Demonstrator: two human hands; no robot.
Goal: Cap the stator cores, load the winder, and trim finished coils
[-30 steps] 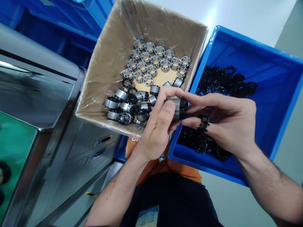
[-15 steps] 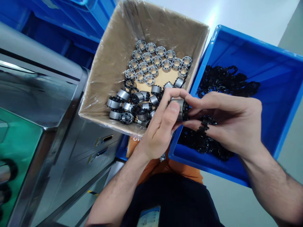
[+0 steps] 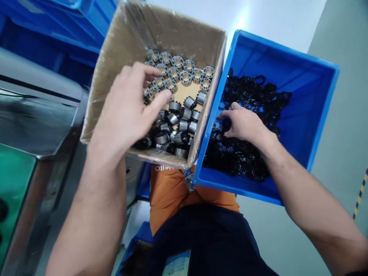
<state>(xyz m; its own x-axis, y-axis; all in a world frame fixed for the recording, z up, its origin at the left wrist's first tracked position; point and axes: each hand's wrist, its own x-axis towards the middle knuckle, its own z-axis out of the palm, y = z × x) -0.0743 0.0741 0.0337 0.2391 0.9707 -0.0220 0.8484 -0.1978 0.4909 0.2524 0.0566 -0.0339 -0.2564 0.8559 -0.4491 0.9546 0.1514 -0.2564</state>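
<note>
My left hand (image 3: 123, 103) is over the cardboard box (image 3: 96, 84), thumb and fingers apart, with nothing visible between them. Below its fingertips stand rows of bare slotted metal rings (image 3: 173, 73). Nearer to me in the box lies a loose heap of metal rings with black toothed ends (image 3: 184, 124), partly hidden by the hand. My right hand (image 3: 244, 122) reaches into the blue bin (image 3: 309, 96). Its thumb and fingers close around a black plastic ring (image 3: 226, 124), amid a pile of black toothed plastic rings (image 3: 253, 157).
Clear plastic film lines the box, which stands against the blue bin. At left is a metal machine (image 3: 37, 115) with a green panel (image 3: 13, 184). Blue crates (image 3: 66, 23) are at the upper left. My orange-clad legs (image 3: 166, 195) are below the box.
My hands have separated. The metal ring with black ends has left them; my left hand has moved left over the box and opened, while my right hand has gone down into the bin.
</note>
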